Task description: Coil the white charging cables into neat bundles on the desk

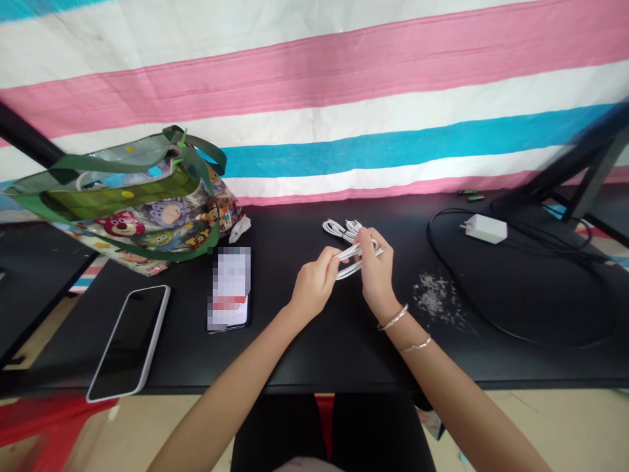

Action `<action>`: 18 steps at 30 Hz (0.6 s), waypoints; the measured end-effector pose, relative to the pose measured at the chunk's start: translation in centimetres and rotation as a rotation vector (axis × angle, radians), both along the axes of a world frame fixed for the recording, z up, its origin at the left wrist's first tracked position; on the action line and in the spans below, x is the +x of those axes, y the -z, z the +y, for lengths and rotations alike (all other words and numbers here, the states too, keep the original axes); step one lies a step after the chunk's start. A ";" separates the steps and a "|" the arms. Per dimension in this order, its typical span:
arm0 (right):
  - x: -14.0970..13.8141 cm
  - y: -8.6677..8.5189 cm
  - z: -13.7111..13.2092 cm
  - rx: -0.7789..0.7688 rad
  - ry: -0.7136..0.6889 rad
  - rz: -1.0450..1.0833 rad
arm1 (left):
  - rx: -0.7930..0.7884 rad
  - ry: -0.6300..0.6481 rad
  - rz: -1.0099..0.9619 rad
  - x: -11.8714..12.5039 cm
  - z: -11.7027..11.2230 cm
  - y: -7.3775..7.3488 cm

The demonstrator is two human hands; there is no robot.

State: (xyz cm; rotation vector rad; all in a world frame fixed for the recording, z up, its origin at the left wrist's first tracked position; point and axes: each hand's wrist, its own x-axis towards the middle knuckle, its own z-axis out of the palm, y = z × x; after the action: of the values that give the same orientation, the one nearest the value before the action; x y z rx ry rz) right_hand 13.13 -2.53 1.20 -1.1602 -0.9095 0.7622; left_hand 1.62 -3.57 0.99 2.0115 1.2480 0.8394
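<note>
Between my two hands is a looped white cable (350,270), held just above the black table (304,354). My left hand (314,278) pinches the left end of the loops between thumb and fingers. Around the right end, the fingers of my right hand (377,269) are closed, hiding part of the cable. Just beyond my hands lies a second white cable (335,228), coiled and bound with a dark tie.
At the left are a white-edged phone (130,344), a lit phone (230,282) and a cartoon-print bag (152,226). To the right lie small pale scraps (435,296), a white charger plug (486,228) and a black cable (472,305). Striped sheeting (314,151) hangs behind.
</note>
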 end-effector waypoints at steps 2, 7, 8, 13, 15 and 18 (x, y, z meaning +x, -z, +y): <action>0.1 0.0 0.1 0.014 -0.022 0.006 | -0.007 0.011 -0.027 0.0 0.0 -0.1; 0.3 -0.1 0.3 0.024 -0.033 -0.003 | -0.017 0.030 -0.071 -0.1 0.1 0.0; 0.3 -0.1 0.3 0.023 -0.033 -0.008 | -0.014 0.033 -0.075 0.0 0.1 0.1; 0.5 -0.2 0.4 0.030 -0.021 0.001 | -0.031 0.078 -0.074 -0.2 0.4 0.1; 0.8 -0.2 0.6 0.017 -0.009 0.061 | -0.053 0.110 -0.058 -0.2 0.5 0.1; 1.5 -0.3 0.9 -0.035 0.035 0.188 | -0.009 0.063 0.024 -0.3 0.7 0.2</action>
State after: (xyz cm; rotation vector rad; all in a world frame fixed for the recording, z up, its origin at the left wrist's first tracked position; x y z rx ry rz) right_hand 14.66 -1.60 1.47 -1.1120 -0.7203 0.8457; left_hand 1.35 -2.85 0.84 2.0486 1.1936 0.7806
